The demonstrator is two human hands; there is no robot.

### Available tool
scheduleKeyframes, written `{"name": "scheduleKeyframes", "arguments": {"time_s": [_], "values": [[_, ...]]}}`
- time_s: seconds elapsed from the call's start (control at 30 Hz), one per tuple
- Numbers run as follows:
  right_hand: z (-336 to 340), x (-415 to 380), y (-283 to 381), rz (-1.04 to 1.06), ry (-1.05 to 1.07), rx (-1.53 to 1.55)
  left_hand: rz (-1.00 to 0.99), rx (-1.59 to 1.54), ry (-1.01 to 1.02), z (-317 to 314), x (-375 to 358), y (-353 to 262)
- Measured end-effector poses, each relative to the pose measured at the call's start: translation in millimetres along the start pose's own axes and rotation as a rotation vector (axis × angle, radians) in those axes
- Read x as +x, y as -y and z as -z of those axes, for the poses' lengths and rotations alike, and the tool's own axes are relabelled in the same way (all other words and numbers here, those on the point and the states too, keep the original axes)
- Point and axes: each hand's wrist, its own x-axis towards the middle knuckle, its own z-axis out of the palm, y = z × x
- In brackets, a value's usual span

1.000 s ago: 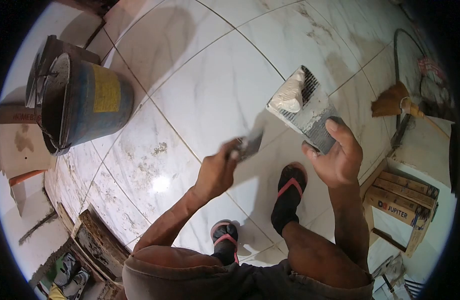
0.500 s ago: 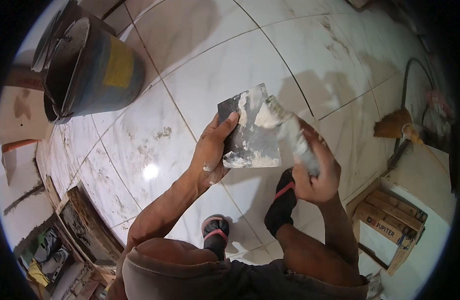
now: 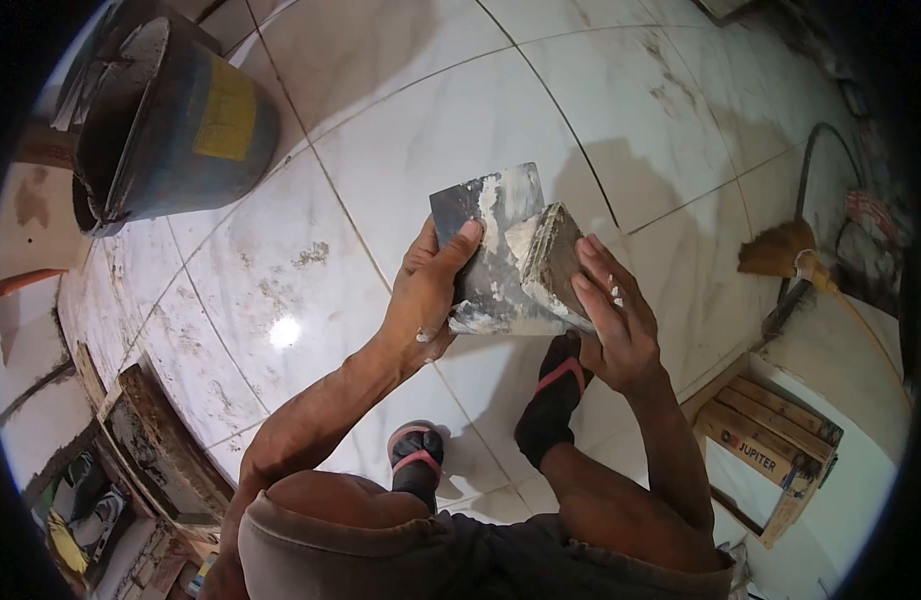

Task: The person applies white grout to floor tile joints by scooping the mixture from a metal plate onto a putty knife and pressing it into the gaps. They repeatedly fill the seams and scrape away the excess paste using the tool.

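My left hand (image 3: 428,285) grips a flat grey metal plate (image 3: 486,270) by its left edge, thumb on top and the other fingers underneath. White putty is smeared in patches over the plate, thickest along its near edge and upper right. My right hand (image 3: 621,325) holds a putty-caked, wedge-shaped tool (image 3: 561,262), whose exact kind I cannot make out. Its ridged edge rests against or just over the right side of the plate. Bits of white putty cling to both hands.
A dirty blue bucket (image 3: 196,125) with a yellow label lies tilted at upper left. White floor tiles (image 3: 381,140) spread below, stained in places. At right are a brush or broom head (image 3: 781,247) and a wooden crate (image 3: 766,440). My sandalled feet (image 3: 418,455) are beneath my hands.
My right hand has turned the caked tool, so its broad face and ridged edge show, and brought it left onto or over the plate. My left hand and the plate have barely moved.
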Motion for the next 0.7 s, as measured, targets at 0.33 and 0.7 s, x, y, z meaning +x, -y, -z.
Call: {"name": "scheduleKeyframes", "arguments": {"time_s": [0.33, 0.7], "values": [[7.0, -24.2, -17.8, -0.096, 0.001, -0.123, -0.019, 0.011, 0.009, -5.6, 1.6, 11.9], [31.4, -49.0, -11.6, -1.055, -0.262, 0.855, -0.03, 0.122, -0.018, 6.4, 1.0, -5.5]]}}
